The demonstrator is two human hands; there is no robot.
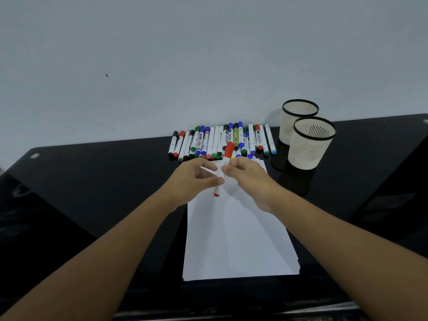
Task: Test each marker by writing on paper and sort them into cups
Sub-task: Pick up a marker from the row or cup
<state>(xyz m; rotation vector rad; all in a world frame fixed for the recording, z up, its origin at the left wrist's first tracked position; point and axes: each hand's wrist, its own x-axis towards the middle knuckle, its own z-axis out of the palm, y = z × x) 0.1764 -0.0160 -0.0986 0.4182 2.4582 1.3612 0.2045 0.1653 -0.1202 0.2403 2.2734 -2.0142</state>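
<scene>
Left to right: the left hand [196, 179] pinches the barrel of a red marker [223, 171], held capped and nearly upright above the top of the paper [234, 239]. The right hand [247, 179] pinches the same barrel just beneath the red cap [229, 149]. Behind lies the marker row [222, 141]; at right, two cups [310, 142] appear empty. Likely risks: a sudden cap release could fling the marker into the row, scattering it, or streak ink on a finger.
</scene>
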